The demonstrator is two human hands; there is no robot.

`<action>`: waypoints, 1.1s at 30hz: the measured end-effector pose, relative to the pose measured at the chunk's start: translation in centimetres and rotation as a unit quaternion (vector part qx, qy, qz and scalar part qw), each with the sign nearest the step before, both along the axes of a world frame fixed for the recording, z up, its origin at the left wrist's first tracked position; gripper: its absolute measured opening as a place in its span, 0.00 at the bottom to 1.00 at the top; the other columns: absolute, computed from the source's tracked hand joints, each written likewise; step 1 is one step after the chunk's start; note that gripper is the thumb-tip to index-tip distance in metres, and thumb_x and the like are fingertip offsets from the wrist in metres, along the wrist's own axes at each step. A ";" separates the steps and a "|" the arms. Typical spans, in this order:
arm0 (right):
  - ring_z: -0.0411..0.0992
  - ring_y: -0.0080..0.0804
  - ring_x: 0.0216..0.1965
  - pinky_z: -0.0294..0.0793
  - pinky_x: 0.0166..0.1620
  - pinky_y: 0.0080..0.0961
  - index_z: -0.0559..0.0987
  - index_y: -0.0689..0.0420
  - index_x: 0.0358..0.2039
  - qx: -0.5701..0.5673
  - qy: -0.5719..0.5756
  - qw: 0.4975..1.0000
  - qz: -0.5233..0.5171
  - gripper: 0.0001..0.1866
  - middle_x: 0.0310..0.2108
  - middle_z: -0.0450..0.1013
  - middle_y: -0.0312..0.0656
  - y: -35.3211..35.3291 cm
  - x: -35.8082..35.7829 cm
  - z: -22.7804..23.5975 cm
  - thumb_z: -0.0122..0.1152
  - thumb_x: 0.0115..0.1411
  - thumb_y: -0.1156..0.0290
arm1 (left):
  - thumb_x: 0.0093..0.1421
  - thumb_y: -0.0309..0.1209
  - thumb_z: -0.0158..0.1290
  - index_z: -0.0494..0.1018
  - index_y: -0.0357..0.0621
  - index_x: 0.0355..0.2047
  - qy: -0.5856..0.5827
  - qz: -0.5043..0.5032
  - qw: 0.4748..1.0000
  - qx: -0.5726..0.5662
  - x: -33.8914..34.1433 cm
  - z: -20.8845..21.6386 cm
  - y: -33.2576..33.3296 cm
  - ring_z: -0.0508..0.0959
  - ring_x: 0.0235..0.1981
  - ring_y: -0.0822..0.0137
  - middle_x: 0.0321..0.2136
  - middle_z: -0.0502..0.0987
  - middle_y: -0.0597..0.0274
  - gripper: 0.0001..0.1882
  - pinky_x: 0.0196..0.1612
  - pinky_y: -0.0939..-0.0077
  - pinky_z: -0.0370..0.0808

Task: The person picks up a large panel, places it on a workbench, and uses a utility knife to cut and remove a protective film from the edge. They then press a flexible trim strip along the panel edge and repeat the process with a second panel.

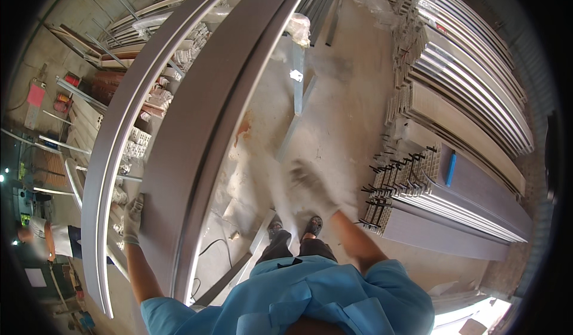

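Observation:
A long, wide brown panel [185,120] with a dark groove and pale edge runs from the far top down along my left side. My left hand [132,218], in a pale work glove, is at the panel's left edge with its fingers closed against it. Farther left, a second long greyish-brown panel [122,102] with a grooved edge lies roughly alongside. My right hand [310,183], also gloved, hangs over the floor in front of me, blurred by motion. Its fingers look stretched out, and I see nothing in them.
Stacked panels and profiles [471,90] line the right side, with a blue object [451,168] on one stack. Ahead stands a metal support [298,84] with plastic-wrapped padding. A dark bar [224,281] lies near my feet. Another person [57,239] is at the far left.

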State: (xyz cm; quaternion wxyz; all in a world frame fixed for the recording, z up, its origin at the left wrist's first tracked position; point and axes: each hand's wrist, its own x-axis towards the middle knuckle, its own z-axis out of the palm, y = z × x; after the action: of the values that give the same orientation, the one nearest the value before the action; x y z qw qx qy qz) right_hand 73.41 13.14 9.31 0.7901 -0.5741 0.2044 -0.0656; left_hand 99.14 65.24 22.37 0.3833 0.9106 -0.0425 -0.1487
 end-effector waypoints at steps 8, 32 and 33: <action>0.71 0.31 0.52 0.72 0.57 0.30 0.58 0.55 0.69 0.090 -0.043 0.995 0.019 0.36 0.55 0.69 0.44 15.9 9.1 9.6 0.51 0.70 0.46 | 0.65 0.62 0.50 0.70 0.35 0.60 0.161 0.012 0.982 -0.095 -8.0 2.9 10.4 0.72 0.58 0.59 0.55 0.75 0.57 0.41 0.62 0.71 0.65; 0.63 0.42 0.66 0.69 0.63 0.45 0.62 0.54 0.68 0.344 -0.136 0.921 -0.121 0.51 0.65 0.64 0.46 17.4 11.7 12.3 0.60 0.55 0.29 | 0.65 0.57 0.53 0.73 0.32 0.47 -0.140 -0.092 0.966 0.195 -25.9 20.8 2.2 0.81 0.37 0.51 0.33 0.81 0.44 0.33 0.43 0.62 0.74; 0.63 0.43 0.65 0.69 0.63 0.45 0.62 0.54 0.68 0.359 -0.163 0.914 -0.097 0.51 0.65 0.64 0.47 17.5 11.1 12.1 0.60 0.55 0.30 | 0.65 0.55 0.54 0.72 0.32 0.50 -0.131 -0.084 0.962 0.224 -27.5 22.0 1.7 0.79 0.38 0.47 0.35 0.79 0.41 0.33 0.43 0.58 0.74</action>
State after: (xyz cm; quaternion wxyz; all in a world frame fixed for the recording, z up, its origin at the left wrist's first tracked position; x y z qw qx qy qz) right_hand 84.52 30.64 21.42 0.9550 -0.2106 0.1376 -0.1569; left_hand 71.66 66.94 44.40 0.1466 0.9778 -0.1347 -0.0654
